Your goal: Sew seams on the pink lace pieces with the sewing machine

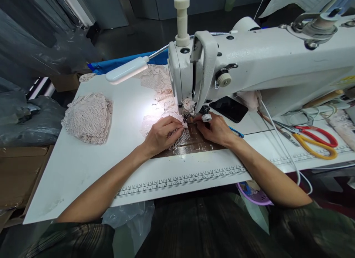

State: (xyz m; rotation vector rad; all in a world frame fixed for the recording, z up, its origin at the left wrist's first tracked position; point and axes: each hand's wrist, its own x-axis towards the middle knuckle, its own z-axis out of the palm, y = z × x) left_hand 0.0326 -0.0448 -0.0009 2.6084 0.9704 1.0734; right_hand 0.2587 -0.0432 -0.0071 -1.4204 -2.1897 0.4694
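Observation:
Pale pink lace fabric (163,106) runs across the table and under the head of a white sewing machine (183,71). My left hand (166,134) pinches the lace edge just left of the presser foot (188,118). On the other side of the needle area, my right hand (215,129) has its fingers bent inward close to the foot. Its fingertips are partly hidden behind a white knob (206,118), and what they hold cannot be made out. Below both hands lies a brown plate (198,141) with loose lace fringe over it.
A folded lace stack (87,119) sits on the white table (122,139) at left. A lit lamp (127,70) hangs over the lace. Right of the machine head lie a black phone (230,108) and scissors (316,139) with red and yellow handles. A ruler strip (177,182) follows the front edge.

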